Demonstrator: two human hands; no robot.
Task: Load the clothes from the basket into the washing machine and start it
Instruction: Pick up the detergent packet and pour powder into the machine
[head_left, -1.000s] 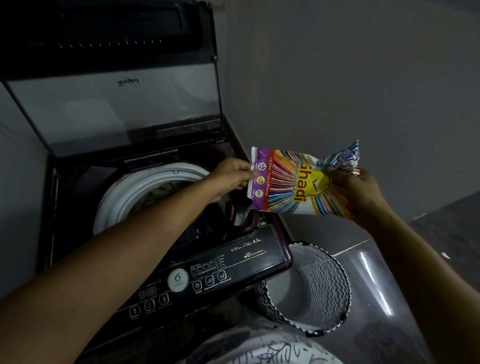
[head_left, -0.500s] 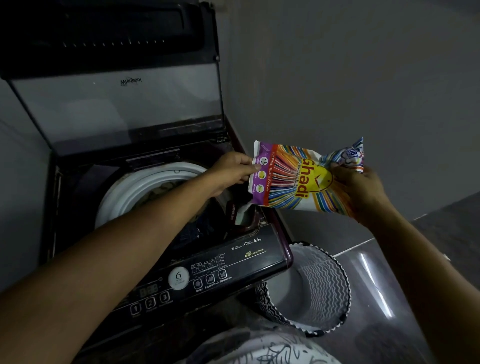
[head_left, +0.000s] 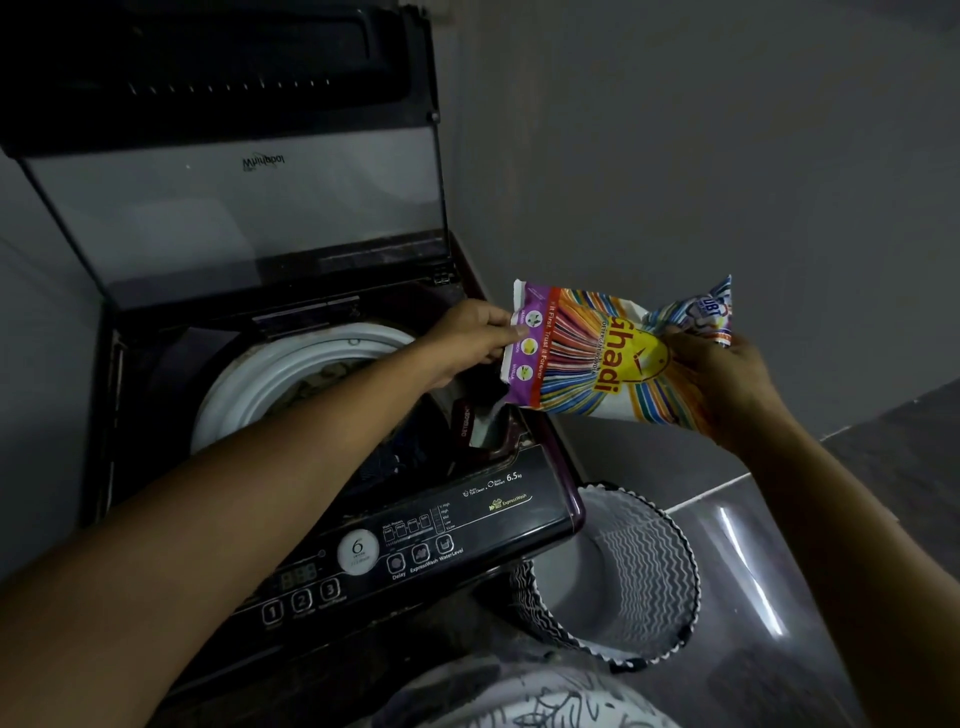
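Observation:
A top-load washing machine (head_left: 488, 525) stands with its lid (head_left: 234, 208) raised, showing the white drum rim (head_left: 291, 364) and dark clothes (head_left: 395, 457) inside. I hold a colourful detergent packet (head_left: 602, 358) sideways over the machine's right rear corner. My left hand (head_left: 467, 338) pinches its open left end. My right hand (head_left: 722, 379) grips its right end. White powder streams from the packet's lower left corner into the open detergent drawer (head_left: 488, 426). The patterned laundry basket (head_left: 623, 571) stands on the floor right of the machine, with no clothes visible in it.
The control panel carries a round dial (head_left: 357, 551) and numbered buttons (head_left: 301, 600) along the front. A grey wall (head_left: 675, 156) rises close behind and to the right. Glossy floor tiles (head_left: 779, 545) lie to the right of the basket.
The packet has lifted slightly, and both hands have shifted a little with it. Powder keeps falling into the drawer.

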